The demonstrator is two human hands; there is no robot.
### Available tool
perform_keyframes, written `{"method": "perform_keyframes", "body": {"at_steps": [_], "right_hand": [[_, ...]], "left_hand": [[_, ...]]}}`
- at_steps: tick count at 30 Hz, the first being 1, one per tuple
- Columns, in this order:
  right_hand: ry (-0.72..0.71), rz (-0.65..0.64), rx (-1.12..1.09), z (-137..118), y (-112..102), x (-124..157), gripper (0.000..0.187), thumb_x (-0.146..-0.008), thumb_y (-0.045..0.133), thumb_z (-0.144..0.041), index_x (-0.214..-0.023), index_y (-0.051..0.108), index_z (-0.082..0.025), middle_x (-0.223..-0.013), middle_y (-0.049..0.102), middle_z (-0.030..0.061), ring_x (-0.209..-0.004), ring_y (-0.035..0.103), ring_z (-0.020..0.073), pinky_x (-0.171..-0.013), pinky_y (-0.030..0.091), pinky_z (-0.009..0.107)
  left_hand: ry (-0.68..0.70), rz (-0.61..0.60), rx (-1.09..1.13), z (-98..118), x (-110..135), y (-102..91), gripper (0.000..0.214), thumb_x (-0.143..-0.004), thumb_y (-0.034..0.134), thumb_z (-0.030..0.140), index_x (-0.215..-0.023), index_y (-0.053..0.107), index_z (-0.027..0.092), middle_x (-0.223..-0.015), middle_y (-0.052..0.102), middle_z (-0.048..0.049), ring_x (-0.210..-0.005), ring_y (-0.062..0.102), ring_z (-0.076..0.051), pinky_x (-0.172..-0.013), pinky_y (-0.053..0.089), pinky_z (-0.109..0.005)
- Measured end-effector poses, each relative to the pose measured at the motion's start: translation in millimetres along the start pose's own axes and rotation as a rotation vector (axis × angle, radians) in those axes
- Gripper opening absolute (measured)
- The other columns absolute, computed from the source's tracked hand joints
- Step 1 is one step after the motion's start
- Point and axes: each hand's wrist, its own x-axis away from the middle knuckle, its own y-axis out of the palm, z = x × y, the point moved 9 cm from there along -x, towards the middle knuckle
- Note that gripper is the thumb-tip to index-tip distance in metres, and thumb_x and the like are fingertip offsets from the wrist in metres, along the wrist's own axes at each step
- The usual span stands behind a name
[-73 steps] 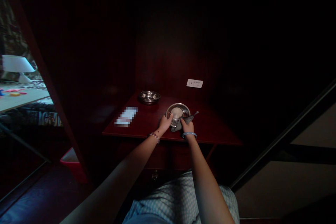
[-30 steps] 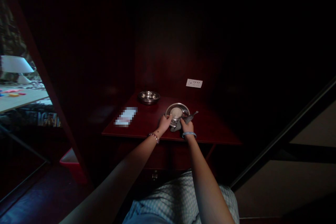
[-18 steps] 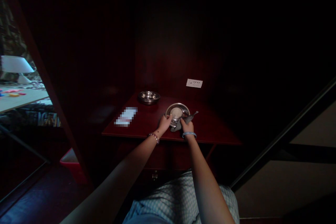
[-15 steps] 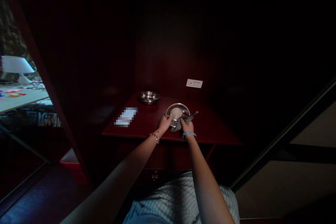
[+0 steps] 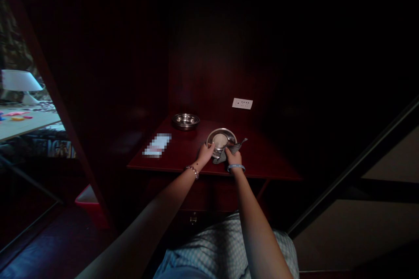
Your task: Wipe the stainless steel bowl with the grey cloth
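A shiny metal bowl [image 5: 220, 140] is tilted toward me above the front part of the dark red desk [image 5: 183, 157]. My left hand [image 5: 206, 152], with a beaded bracelet at the wrist, grips the bowl's left rim, thumb on the inside. At the lower right of the bowl, my right hand [image 5: 233, 157] is closed on a grey cloth [image 5: 220, 158] pressed against the rim; a blue band circles that wrist. The cloth's corner sticks out to the right. Farther back on the left stand stacked metal bowls [image 5: 185, 121].
A pixelated flat item [image 5: 157, 145] lies on the desk's left side. A white socket plate [image 5: 242, 103] is on the back wall. Beneath is a drawer knob [image 5: 193, 218]. To the left are a red bin [image 5: 93, 209] and a white lamp [image 5: 22, 80] on another table.
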Motion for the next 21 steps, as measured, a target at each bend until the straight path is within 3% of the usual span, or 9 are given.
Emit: {"method": "perform_keyframes", "body": {"at_steps": [21], "right_hand": [[-0.008,-0.009,-0.032,1.7,1.4,-1.3,0.034,-0.071,0.057,-0.042,-0.089,0.067,-0.015,-0.091,0.072,0.0092,-0.095,0.065,0.0258,-0.081,0.05,0.032]], "left_hand": [[-0.001,-0.011,0.006,-2.4,-1.3,1.8,0.033,-0.077,0.05,0.034,-0.051,0.053,0.015,-0.047,0.055,-0.0009,-0.045,0.05,-0.011,-0.048,0.034,-0.021]]}}
